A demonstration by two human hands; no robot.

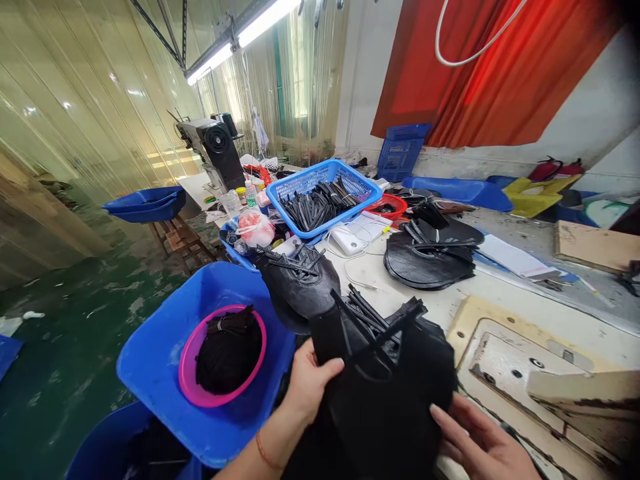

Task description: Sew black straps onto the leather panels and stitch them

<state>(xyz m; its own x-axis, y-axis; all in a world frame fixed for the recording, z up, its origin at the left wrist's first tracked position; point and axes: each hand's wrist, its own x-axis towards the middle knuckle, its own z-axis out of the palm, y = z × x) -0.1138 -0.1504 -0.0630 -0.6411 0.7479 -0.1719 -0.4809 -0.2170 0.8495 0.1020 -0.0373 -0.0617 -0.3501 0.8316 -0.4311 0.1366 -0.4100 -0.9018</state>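
On the scuffed pale worktable [450, 300], nearer the person than the blue basket [300, 177] of black strips, lies the pile of black pieces [395, 400] with straps. The left hand [307, 387] pinches the pile's left edge, thumb on top, and the right hand [475, 440] lays loosely spread fingers on its right edge. Left of the basket and nearer, a blue tub [150, 360] holds a pink bowl [186, 363]. Beyond the basket are a sewing machine [215, 147], strip curtains [75, 100] and an orange drape [500, 80].

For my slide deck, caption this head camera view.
Left hand grips and right hand touches black pieces beside a blue tub.
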